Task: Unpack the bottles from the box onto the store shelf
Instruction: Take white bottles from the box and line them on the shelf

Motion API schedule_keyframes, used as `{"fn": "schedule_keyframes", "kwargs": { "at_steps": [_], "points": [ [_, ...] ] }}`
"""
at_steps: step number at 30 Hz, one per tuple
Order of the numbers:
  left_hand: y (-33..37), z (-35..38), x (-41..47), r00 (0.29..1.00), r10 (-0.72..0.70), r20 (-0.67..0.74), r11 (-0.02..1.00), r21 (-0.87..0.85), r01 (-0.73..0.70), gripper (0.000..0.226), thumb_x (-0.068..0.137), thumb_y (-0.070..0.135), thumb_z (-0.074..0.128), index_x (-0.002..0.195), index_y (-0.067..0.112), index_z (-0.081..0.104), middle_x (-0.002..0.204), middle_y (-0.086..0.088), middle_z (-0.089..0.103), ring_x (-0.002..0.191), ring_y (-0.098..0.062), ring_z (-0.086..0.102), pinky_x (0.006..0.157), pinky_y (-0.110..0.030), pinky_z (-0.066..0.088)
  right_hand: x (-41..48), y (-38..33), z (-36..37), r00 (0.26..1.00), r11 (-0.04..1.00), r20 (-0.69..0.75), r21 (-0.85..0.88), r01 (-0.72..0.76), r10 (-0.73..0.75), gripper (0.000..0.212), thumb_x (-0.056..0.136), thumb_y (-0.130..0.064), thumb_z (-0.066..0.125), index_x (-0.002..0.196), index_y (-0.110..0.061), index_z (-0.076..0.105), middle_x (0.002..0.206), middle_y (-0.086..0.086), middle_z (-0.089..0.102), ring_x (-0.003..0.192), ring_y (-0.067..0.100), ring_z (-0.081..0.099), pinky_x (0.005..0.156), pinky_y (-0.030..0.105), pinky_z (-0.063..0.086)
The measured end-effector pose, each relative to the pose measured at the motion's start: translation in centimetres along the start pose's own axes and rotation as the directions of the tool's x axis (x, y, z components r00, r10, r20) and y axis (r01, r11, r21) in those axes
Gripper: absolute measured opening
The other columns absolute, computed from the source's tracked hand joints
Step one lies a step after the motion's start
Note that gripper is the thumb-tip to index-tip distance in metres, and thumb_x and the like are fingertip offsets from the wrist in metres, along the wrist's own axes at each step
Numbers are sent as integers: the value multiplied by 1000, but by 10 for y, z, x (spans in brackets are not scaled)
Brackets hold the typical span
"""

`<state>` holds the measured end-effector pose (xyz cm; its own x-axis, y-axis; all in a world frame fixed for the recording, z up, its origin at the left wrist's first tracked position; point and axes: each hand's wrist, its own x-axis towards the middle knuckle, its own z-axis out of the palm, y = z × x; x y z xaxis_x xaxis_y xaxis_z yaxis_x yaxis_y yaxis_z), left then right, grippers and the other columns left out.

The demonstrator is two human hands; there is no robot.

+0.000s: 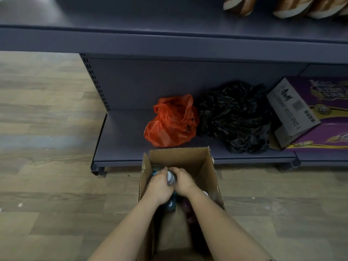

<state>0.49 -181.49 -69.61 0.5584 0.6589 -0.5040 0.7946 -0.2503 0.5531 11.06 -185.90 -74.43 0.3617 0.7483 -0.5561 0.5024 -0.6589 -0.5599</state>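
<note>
Wooden floor (47, 110): boxed bottle (171, 177) between fingers (163, 171)

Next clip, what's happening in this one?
A person reaches into an open cardboard box on the floor, the left hand and right hand gripping one pale bottle together. Deeper in the box sit other bottles. The bottom shelf ahead holds an orange bag, a black bag and a purple carton; no bottle shows on it yet.

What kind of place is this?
Probably a shop: long grey metal shelves, packaged goods on the upper shelf, a purple product carton below, and a cardboard box of bottles.
</note>
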Motion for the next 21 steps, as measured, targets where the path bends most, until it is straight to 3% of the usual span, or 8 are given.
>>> {"fn": "schedule_keyframes", "kwargs": {
  "at_steps": [3,5,8,9,11,13,21],
  "points": [
    [0,1,1,1000,4,5,1000,-8,-4,70,91,14,54,152,7,20,156,-12,26,145,-22,25,115,-23,18,1,3,7,1000,995,17,-94,-25,26,49,92,-31,52,138,-39,40,136,8,37,123,35,44,104,36,35],
    [-1,2,1,1000,9,9,1000,-6,-9,71,90,15,55,152,7,20,156,-12,26,145,-22,25,115,-23,18,1,5,12,1000,994,-2,-112,-9,9,43,91,-27,52,132,-35,43,135,9,39,119,35,47,101,34,37],
    [-1,4,0,1000,22,6,1000,14,-22,72,89,13,55,152,7,20,157,-12,26,145,-22,24,115,-22,17,-1,1,19,998,983,0,-170,69,-70,40,98,-14,47,138,-10,43,134,20,50,122,34,51,79,7,45],
    [-1,6,0,1000,27,3,999,19,-27,71,89,12,54,152,7,20,157,-11,25,146,-21,23,115,-21,16,-1,-1,20,998,989,4,-132,62,-62,42,99,-14,47,140,-6,41,133,19,54,121,32,53,77,6,46],
    [-1,8,-1,999,37,3,999,31,-37,71,89,10,53,152,7,20,157,-10,25,146,-20,21,116,-22,15,-1,-2,18,999,995,-1,-93,32,-32,45,96,-16,50,139,-10,41,128,14,57,117,30,57,93,26,49],
    [0,9,-4,999,36,8,999,40,-36,70,90,11,52,152,8,19,158,-10,24,147,-20,20,117,-23,15,-4,0,8,1000,992,8,-127,15,-14,35,93,-17,51,128,-9,49,123,14,59,114,31,58,95,37,47],
    [33,-29,-52,995,-22,97,999,33,19,77,87,18,57,152,9,17,156,-10,27,144,-22,26,113,-22,21,-46,-25,-60,996,988,-94,-153,-3,-11,40,90,-25,58,124,-7,49,124,16,59,114,34,56,92,35,45]
  ]
}}
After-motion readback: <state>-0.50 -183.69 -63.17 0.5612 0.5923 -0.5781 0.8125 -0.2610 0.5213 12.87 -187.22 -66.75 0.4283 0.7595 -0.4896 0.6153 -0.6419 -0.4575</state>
